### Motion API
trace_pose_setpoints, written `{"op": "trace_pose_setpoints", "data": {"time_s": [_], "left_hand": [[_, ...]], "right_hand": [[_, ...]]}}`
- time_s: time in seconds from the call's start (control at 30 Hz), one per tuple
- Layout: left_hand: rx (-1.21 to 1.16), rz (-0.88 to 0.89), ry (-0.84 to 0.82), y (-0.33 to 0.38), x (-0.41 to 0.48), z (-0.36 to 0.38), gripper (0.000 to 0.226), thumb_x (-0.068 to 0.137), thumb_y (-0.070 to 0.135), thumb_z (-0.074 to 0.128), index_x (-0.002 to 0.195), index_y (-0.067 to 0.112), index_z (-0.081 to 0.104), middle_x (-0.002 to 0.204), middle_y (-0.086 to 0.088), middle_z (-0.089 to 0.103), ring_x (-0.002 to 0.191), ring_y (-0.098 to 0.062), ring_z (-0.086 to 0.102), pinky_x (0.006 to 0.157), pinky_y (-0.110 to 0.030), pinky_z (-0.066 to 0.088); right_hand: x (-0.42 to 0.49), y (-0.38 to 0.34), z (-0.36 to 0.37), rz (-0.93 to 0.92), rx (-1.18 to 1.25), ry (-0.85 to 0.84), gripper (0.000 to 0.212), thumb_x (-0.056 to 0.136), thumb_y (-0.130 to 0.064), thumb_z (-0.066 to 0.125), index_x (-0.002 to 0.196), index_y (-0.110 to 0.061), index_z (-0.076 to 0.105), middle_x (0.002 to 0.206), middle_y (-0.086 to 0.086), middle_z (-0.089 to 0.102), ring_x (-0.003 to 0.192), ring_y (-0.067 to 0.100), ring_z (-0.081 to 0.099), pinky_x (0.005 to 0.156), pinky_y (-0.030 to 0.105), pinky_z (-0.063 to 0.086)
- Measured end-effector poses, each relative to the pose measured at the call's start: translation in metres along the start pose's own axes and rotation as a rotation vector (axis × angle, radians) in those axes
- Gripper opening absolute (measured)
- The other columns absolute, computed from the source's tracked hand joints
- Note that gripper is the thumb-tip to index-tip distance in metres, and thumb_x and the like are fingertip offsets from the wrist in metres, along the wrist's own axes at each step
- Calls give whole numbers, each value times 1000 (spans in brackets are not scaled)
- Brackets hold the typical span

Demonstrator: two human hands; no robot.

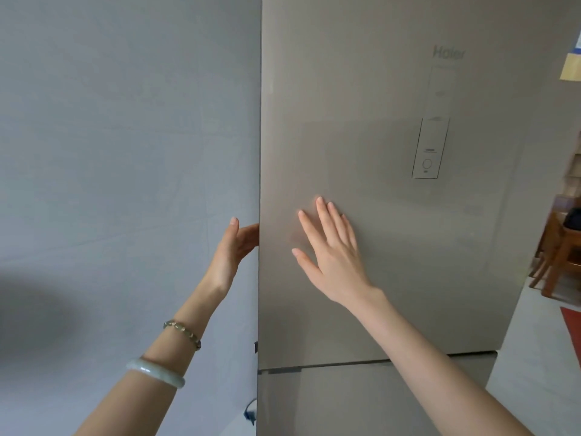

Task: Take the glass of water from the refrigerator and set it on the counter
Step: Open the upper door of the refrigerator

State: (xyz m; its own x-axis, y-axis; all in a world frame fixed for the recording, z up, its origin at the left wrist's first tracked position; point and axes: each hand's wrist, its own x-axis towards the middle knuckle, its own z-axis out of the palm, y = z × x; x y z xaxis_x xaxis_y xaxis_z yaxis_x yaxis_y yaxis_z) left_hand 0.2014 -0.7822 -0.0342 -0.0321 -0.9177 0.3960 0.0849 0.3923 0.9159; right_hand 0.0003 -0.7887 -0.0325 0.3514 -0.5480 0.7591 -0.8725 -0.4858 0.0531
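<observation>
Grip released: right hand [333, 256] flat on refrigerator door [361, 105]; left hand [229, 253] at edge.

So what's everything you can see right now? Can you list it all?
upper refrigerator door: one, beige-grey, closed, fills the middle
lower refrigerator door: one, grey, closed, beneath the upper one
control panel: one, outlined strip, upper door's right part
brand logo: one, grey letters, above the panel
wall: one, pale blue-grey, left of the refrigerator
wooden chair: one, brown, far right, partly cut off
red mat: one, floor at right edge
yellow paper: one, top right edge
bead bracelet: one, greenish, left wrist
bangle: one, pale green, left forearm
left hand: one, fingers reaching the upper door's left edge
right hand: one, flat on the upper door
</observation>
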Motion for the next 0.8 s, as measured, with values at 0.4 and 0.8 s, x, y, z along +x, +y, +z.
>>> {"op": "trace_pose_setpoints", "data": {"time_s": [0.4, 0.8], "left_hand": [[49, 46, 21, 9, -30, 5, 44, 99, 35, 25, 101, 28, 68, 95, 19, 76, 100, 3, 67, 105, -25, 39], [143, 207, 20, 33, -114, 34, 48, 89, 31, 28, 102, 38, 74, 129, 2, 67, 128, -12, 54, 114, -40, 35]], "right_hand": [[-19, -24, -29, 104, 107, -39, 64, 95, -40, 44, 152, -22, 20, 161, 12, 3, 148, 30, -1, 118, 44, 8], [-77, -46, -98, 143, 254, -14, 67, 96, -44, 41, 152, -26, 9, 161, 10, -8, 148, 25, -5, 116, 32, 2]]}}
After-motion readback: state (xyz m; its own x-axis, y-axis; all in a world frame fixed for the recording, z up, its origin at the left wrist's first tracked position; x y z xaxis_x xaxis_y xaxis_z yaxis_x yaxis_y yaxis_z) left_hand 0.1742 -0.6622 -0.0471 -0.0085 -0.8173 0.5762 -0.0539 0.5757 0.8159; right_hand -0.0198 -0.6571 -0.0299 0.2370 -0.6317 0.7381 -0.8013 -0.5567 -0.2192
